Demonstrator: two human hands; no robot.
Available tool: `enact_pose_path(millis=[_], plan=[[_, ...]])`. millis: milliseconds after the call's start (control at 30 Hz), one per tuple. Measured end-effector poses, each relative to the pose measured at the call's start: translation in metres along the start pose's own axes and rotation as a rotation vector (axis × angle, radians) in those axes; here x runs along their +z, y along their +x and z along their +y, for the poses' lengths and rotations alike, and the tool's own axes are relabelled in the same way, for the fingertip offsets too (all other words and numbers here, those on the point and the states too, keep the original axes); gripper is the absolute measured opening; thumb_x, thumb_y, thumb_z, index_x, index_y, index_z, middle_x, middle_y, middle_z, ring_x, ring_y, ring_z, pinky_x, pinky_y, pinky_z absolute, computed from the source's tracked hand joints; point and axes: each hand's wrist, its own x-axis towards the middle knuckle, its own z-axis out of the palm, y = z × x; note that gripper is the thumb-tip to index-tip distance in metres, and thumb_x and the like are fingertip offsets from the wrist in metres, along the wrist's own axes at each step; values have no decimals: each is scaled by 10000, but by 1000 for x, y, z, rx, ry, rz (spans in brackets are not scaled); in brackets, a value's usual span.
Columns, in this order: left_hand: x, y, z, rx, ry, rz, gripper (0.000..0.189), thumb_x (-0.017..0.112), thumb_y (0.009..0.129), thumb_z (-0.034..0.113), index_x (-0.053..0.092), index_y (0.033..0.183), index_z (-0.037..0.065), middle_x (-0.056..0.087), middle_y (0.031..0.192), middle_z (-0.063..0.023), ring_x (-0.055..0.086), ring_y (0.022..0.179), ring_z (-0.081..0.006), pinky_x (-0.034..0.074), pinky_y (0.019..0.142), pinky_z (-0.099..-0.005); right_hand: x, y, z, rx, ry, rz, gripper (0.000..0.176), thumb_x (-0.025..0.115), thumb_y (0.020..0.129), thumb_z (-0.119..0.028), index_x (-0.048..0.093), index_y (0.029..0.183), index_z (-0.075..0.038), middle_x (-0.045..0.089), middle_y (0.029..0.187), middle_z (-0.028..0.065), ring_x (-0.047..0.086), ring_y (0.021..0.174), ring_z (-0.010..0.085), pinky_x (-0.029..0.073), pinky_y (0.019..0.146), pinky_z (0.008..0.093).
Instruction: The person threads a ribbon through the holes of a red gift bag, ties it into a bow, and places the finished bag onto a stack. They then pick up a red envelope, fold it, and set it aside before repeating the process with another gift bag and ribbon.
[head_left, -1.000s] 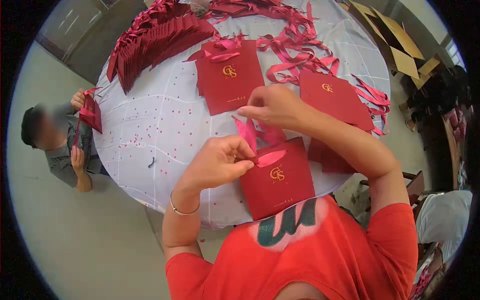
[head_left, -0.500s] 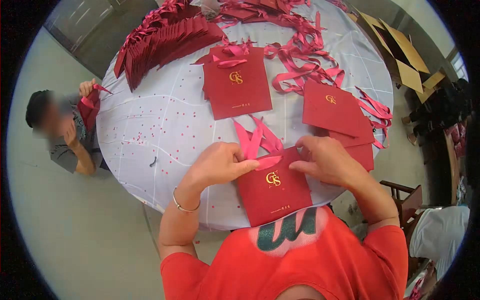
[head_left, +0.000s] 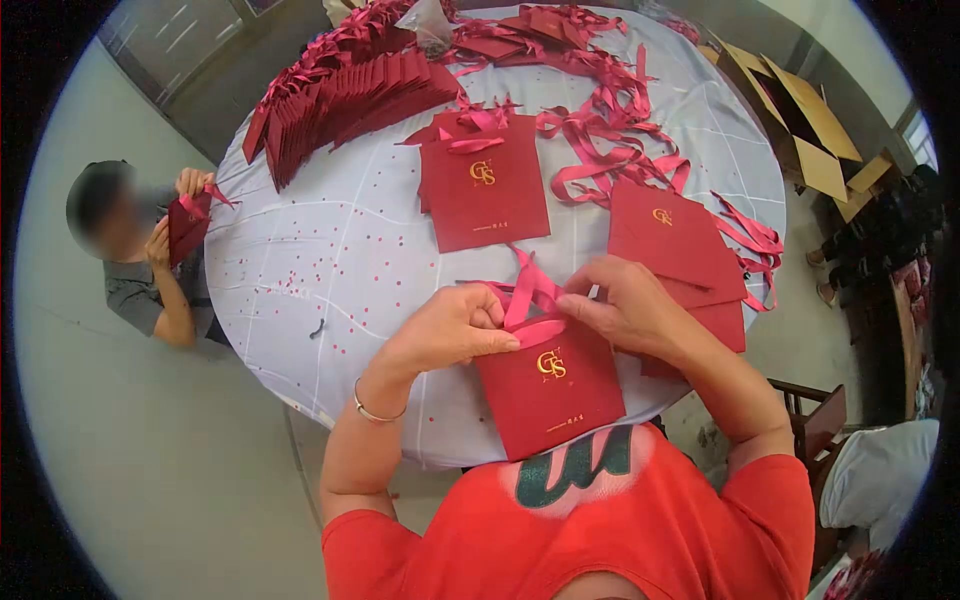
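A dark red paper gift bag (head_left: 552, 393) with gold lettering lies flat at the table's near edge, against my shirt. Pink ribbon (head_left: 532, 290) runs through its top edge and loops up between my hands. My left hand (head_left: 462, 325) pinches the ribbon at the bag's upper left, thumb resting along the strip. At the upper right, my right hand (head_left: 625, 305) has thumb and forefinger closed on the ribbon's other side. Just past my hands lies a small pile of red bags (head_left: 490, 190) with ribbons. More bags (head_left: 665, 235) are stacked beside my right hand.
The round table has a pale cloth (head_left: 350, 240) scattered with small red dots. A long row of red bags (head_left: 345, 100) stands at the far left. Loose pink ribbons (head_left: 620, 150) trail on the right. Across the table's left side, a person (head_left: 150, 250) holds another bag. Cardboard boxes (head_left: 790, 110) stand beyond.
My right hand has moved left from the bag's top right corner onto the ribbon. The ribbon loops have shifted between my hands. The person at left has brought both hands to their bag.
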Motion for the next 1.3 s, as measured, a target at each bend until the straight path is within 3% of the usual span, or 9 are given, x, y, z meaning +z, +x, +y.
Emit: enact_pose_path(millis=[100,167,267,400,467,667,833,900,1300], plan=[[4,4,-10,95,-20,64,290,785,771,147,551,859,0,592,620,-20,505,570,-66,416,502,-250,-1,20,4,121,-71,-112,312,688,845,-305,690,947,-10,674,833,156,646,704,258,497,651,369],[7,7,-16,168,-12,99,299,785,769,146,552,876,-8,598,622,-24,510,591,-70,429,528,-258,-2,31,4,204,-167,-300,356,665,855,-371,703,937,-26,681,826,180,654,745,309,496,671,396],[8,8,-13,154,0,109,302,781,769,141,555,895,-15,621,656,-36,536,633,-81,451,569,-273,1,33,0,113,-209,-323,451,640,843,-472,703,868,-26,673,805,204,657,783,381,507,722,463],[7,9,-7,116,-4,202,327,767,774,122,535,955,-21,654,722,-61,584,686,-82,468,586,-262,6,29,-2,102,-194,-329,474,657,825,-485,701,862,-15,672,812,213,657,790,379,510,721,458],[9,14,-15,112,-5,216,336,760,776,97,523,982,-24,656,738,-65,598,706,-84,471,591,-252,7,24,-5,55,-242,-259,398,689,822,-428,699,890,-35,676,840,173,651,783,341,503,699,420],[17,23,-18,281,-499,275,326,659,782,-81,460,1030,-10,630,953,-126,662,772,-160,550,652,-263,5,19,-11,25,-242,-216,378,695,816,-417,701,877,-44,678,879,169,647,805,335,505,705,419],[6,20,-14,336,-671,299,323,622,796,-116,455,1045,5,610,952,-111,669,827,-228,598,736,-371,6,20,-8,5,-225,-215,397,687,820,-423,695,859,-28,674,863,176,650,800,347,510,710,434],[1,22,-19,357,-677,359,315,633,800,-101,456,1044,-10,606,968,-116,675,848,-196,561,724,-279,8,21,-8,-39,-224,-200,425,676,823,-439,688,831,-15,670,837,185,653,790,360,514,708,450],[0,18,-13,456,-703,459,318,612,801,-111,443,1052,-13,623,961,-126,683,871,-204,551,763,-262,10,18,-9,-22,-225,-192,422,674,822,-443,692,832,-22,666,811,191,649,783,373,508,694,467]])
